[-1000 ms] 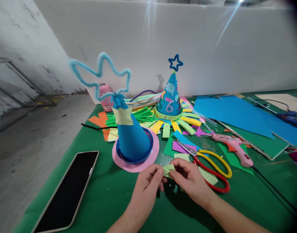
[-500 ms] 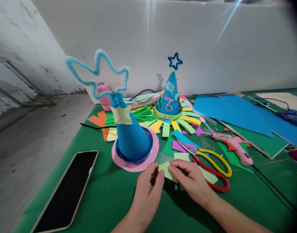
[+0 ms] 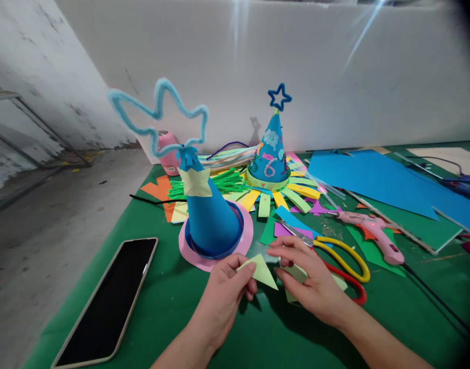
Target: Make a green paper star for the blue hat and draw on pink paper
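Note:
Between the thumb and fingers of my left hand point(image 3: 232, 282) is a small pale green piece of paper point(image 3: 262, 272) with a pointed corner. My right hand point(image 3: 306, 277) is just to its right, fingers apart, with a small gap to the paper. Under and behind that hand lie more pale green paper pieces point(image 3: 296, 274), partly hidden, and scissors point(image 3: 348, 256) with one yellow and one red handle. Just beyond my left hand stands a blue paper cone hat point(image 3: 211, 220) on a pink brim, bearing a pale star point(image 3: 196, 182) and a light blue pipe-cleaner shape point(image 3: 160, 113) on top.
A phone point(image 3: 107, 302) lies at the left. Farther back stands a decorated blue cone hat point(image 3: 271, 154) beside green pipe cleaners point(image 3: 229, 183). A pink glue gun point(image 3: 373, 233) with a black cord and a blue sheet point(image 3: 369, 179) are on the right.
My right hand has let go of the pale green paper and moved slightly right, its fingers spreading. My left hand still holds the paper, now turned with a point toward the lower right.

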A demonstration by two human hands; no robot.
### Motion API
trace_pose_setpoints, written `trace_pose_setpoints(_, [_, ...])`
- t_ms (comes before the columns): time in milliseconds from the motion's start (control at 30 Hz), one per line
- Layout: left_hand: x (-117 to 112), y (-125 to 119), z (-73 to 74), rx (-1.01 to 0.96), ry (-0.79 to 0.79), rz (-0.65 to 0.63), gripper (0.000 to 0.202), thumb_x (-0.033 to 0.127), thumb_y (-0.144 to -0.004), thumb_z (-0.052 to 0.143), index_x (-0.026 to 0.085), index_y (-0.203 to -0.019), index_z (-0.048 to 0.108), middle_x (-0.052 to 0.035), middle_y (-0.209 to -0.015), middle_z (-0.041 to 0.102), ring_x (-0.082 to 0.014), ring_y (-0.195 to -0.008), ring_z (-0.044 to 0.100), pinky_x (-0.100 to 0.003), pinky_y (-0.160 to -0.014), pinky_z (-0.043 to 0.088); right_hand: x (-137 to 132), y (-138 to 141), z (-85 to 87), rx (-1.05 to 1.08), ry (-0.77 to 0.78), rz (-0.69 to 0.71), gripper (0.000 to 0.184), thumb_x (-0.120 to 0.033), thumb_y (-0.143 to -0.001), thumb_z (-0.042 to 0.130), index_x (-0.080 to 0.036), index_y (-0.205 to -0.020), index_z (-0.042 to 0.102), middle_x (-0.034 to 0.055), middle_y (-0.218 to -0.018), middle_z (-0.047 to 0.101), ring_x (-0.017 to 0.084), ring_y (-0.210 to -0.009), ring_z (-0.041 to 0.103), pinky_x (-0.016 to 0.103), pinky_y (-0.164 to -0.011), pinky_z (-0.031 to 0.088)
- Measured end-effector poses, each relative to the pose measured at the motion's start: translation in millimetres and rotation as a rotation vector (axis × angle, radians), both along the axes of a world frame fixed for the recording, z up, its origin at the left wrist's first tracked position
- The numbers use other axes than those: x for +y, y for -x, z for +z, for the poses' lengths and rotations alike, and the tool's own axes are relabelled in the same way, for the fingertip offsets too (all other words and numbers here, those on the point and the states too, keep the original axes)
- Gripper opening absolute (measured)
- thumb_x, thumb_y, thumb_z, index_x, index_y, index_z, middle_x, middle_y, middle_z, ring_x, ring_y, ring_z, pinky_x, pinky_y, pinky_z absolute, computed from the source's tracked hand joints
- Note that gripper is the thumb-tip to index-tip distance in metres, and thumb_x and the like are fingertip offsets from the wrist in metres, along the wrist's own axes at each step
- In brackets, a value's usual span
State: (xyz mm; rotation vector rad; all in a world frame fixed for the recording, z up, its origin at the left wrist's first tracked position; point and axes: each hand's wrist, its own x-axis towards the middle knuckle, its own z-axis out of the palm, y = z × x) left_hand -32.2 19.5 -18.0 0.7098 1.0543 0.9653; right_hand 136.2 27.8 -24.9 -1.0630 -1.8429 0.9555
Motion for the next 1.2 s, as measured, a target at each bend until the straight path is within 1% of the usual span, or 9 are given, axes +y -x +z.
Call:
trace_pose_setpoints(67, [-0.4, 0.0, 1.0, -0.012, 0.007, 0.002, 0.019, 0.025, -0.072, 0.061, 0.014, -0.06, 0.051, 0.004, -0.046, 0.049, -0.0046, -0.045, 0.04, -0.015, -0.044, 0.029, 1.2, -2.2, -0.8, -0.059, -0.107, 0.072, 0.039, -0.006, -0.074, 0.052, -0.031, -0.103, 0.06, 0.004, -0.111, 0.045, 0.016, -0.09, 0.049, 0.028, -0.077, 0.043])
trace_pose_setpoints(167, [-1.7, -1.2, 1.2, -0.02, 0.013, 0.011, 0.018, 0.023, -0.07, 0.063, 0.014, -0.059, 0.051, 0.0049, -0.044, 0.048, -0.0046, -0.044, 0.04, -0.016, -0.044, 0.03, 1.9, -3.4, -3.2, -0.097, -0.179, 0.124, 0.033, -0.008, -0.074, 0.053, -0.031, -0.094, 0.065, 0.0037, -0.11, 0.044, 0.016, -0.087, 0.048, 0.029, -0.077, 0.043])
trace_pose_setpoints(400, [-2.2, -2.6, 3.3, -0.065, -0.011, 0.013, 0.015, 0.024, -0.068, 0.065, 0.014, -0.063, 0.055, 0.0024, -0.052, 0.053, -0.0078, -0.049, 0.046, -0.02, -0.05, 0.038, 1.7, -4.6, -2.3, -0.073, -0.17, 0.14, 0.022, -0.017, -0.076, 0.057, -0.029, -0.092, 0.067, 0.0055, -0.106, 0.046, 0.017, -0.087, 0.048, 0.031, -0.076, 0.043])
trace_pose_setpoints(533, [-3.4, -3.6, 5.7, 0.08, -0.096, 0.006, 0.016, 0.027, -0.067, 0.065, 0.013, -0.063, 0.057, 0.0009, -0.054, 0.055, -0.0095, -0.05, 0.049, -0.022, -0.053, 0.039, 0.1, -0.9, 0.5, 0.047, -0.042, 0.103, 0.016, -0.019, -0.076, 0.059, -0.028, -0.087, 0.068, 0.0047, -0.103, 0.047, 0.015, -0.083, 0.049, 0.028, -0.075, 0.044])
trace_pose_setpoints(667, [-4.4, -4.5, 7.5, 0.213, -0.143, -0.006, 0.019, 0.03, -0.067, 0.064, 0.013, -0.061, 0.059, 0.0011, -0.049, 0.054, -0.0097, -0.048, 0.048, -0.021, -0.05, 0.038, -0.3, 4.8, 1.4, 0.161, 0.119, 0.036, 0.006, -0.023, -0.075, 0.062, -0.023, -0.078, 0.067, 0.0054, -0.097, 0.051, 0.018, -0.093, 0.05, 0.031, -0.081, 0.041])
trace_pose_setpoints(733, [-4.0, -5.0, 7.8, 0.219, -0.137, 0.001, 0.019, 0.03, -0.067, 0.065, 0.013, -0.061, 0.059, 0.0013, -0.049, 0.055, -0.0095, -0.048, 0.049, -0.021, -0.05, 0.038, 0.2, 7.6, 0.5, 0.181, 0.198, 0.0, 0.005, -0.025, -0.074, 0.062, -0.021, -0.073, 0.064, 0.0058, -0.094, 0.052, 0.019, -0.092, 0.051, 0.03, -0.079, 0.042])
trace_pose_setpoints(833, [-3.3, -5.7, 7.6, 0.209, -0.128, 0.001, 0.018, 0.029, -0.067, 0.064, 0.013, -0.062, 0.059, 0.001, -0.049, 0.056, -0.0094, -0.049, 0.049, -0.02, -0.05, 0.038, 0.6, 11.3, -2.8, 0.249, 0.289, -0.043, 0.01, -0.027, -0.072, 0.064, -0.018, -0.069, 0.059, 0.0053, -0.092, 0.052, 0.017, -0.085, 0.052, 0.028, -0.071, 0.043])
trace_pose_setpoints(1033, [-5.0, -7.3, 6.7, 0.153, -0.09, -0.004, 0.016, 0.027, -0.066, 0.064, 0.012, -0.065, 0.061, -0.0006, -0.052, 0.059, -0.0113, -0.05, 0.053, -0.022, -0.051, 0.04, -1.3, 16.1, -7.9, 0.404, 0.451, -0.06, 0.019, -0.029, -0.071, 0.065, -0.018, -0.074, 0.05, -0.0015, -0.071, 0.052, 0.011, -0.063, 0.05, 0.022, -0.056, 0.041])
trace_pose_setpoints(1200, [-4.7, -6.9, 2.9, 0.08, -0.083, -0.031, 0.015, 0.027, -0.068, 0.064, 0.012, -0.069, 0.062, -0.0025, -0.057, 0.061, -0.0124, -0.054, 0.054, -0.024, -0.056, 0.041, -1.6, 17.3, -7.1, 0.424, 0.463, -0.089, 0.022, -0.028, -0.071, 0.065, -0.018, -0.077, 0.047, -0.0052, -0.063, 0.048, 0.007, -0.057, 0.045, 0.019, -0.051, 0.037])
